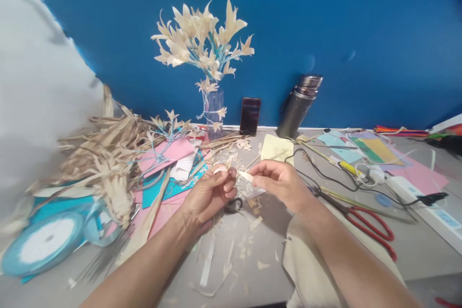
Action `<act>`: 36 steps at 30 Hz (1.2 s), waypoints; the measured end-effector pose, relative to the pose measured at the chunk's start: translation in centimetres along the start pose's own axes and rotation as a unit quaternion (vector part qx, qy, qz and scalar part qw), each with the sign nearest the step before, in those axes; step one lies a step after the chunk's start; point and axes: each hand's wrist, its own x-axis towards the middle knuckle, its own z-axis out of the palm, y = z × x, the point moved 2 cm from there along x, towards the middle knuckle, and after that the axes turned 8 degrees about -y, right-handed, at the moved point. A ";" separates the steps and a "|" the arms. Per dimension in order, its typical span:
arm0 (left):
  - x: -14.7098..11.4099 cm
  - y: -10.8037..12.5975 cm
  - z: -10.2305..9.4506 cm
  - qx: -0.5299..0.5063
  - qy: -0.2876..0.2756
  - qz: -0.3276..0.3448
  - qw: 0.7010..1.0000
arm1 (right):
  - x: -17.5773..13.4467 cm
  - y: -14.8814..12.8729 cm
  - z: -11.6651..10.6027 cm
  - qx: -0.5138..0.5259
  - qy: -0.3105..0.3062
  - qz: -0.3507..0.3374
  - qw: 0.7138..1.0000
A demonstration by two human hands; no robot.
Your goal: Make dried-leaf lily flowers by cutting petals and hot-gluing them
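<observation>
Near the middle of the table, my left hand (212, 191) is closed in a pinch around a small cream husk flower (231, 162), its base hidden by the fingers. My right hand (276, 182) pinches a pale, pointed husk petal (246, 176) between thumb and fingertips, its tip towards the left hand. Whether the petal touches the flower I cannot tell. Below both hands, husk scraps (255, 223) litter the grey tabletop, and a dark loop-shaped thing (234, 205) lies partly behind my left hand.
Behind stand a glass vase (215, 103) of husk flowers, a phone (250, 115) and a flask (299, 106). Dried husks (104, 154) and a blue ribbon spool (43, 243) crowd the left. Red-handled scissors (371, 224), cables and a power strip (429, 211) lie right.
</observation>
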 end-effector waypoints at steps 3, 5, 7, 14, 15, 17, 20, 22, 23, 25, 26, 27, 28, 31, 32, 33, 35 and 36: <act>-0.2 -0.2 0.0 0.001 0.006 -0.017 1.000 | -0.1 0.0 0.1 -0.013 -0.004 -0.008 1.000; -0.3 -0.3 0.2 0.005 0.008 -0.025 1.000 | -0.2 -0.1 0.3 -0.021 -0.009 -0.010 1.000; -0.3 -0.4 0.3 0.013 0.007 -0.025 1.000 | -0.2 0.0 0.5 -0.042 0.001 -0.013 0.999; -0.4 -0.6 0.7 0.058 -0.019 -0.034 0.998 | 0.0 0.6 1.0 -0.123 0.041 -0.024 0.991; -0.4 -0.7 0.7 0.066 -0.021 -0.036 0.997 | 0.1 0.6 1.0 -0.121 0.042 -0.024 0.991; -0.4 -0.7 0.6 0.078 -0.017 -0.038 0.996 | 0.2 0.7 1.0 -0.120 0.045 -0.032 0.991; -0.3 -0.8 0.6 0.091 -0.004 -0.031 0.995 | 0.2 0.7 0.7 -0.118 0.056 -0.043 0.991; -0.3 -0.8 0.7 0.112 -0.005 -0.025 0.993 | 0.2 0.6 0.4 -0.096 0.073 -0.046 0.992; -0.3 -0.8 0.8 0.129 -0.007 -0.023 0.991 | 0.2 0.6 0.3 -0.078 0.082 -0.044 0.993; -0.3 -0.9 0.9 0.177 -0.008 -0.022 0.984 | 0.2 0.7 0.1 -0.031 0.090 -0.040 0.995; -0.4 -0.9 0.9 0.204 -0.006 -0.024 0.979 | 0.2 0.7 0.1 -0.007 0.087 -0.037 0.995; -0.5 -1.0 0.9 0.230 -0.003 -0.028 0.973 | 0.2 0.6 0.1 0.013 0.082 -0.035 0.996; -0.5 -1.0 0.9 0.256 -0.002 -0.034 0.966 | 0.2 0.6 0.1 0.025 0.074 -0.033 0.996; -0.6 -1.2 0.9 0.303 -0.007 -0.051 0.952 | 0.2 0.3 0.4 0.021 0.040 -0.033 0.998; -0.6 -1.3 0.9 0.306 -0.007 -0.053 0.951 | 0.1 0.2 0.5 0.015 0.024 -0.034 0.999; -0.6 -1.4 0.8 0.304 -0.003 -0.055 0.951 | 0.1 0.1 0.6 0.010 0.008 -0.037 0.999; -0.6 -1.4 0.7 0.293 0.016 -0.054 0.954 | 0.1 -0.1 0.7 0.002 -0.019 -0.046 0.999; -0.5 -1.5 0.6 0.288 0.024 -0.053 0.956 | 0.1 -0.2 0.7 -0.004 -0.027 -0.050 0.998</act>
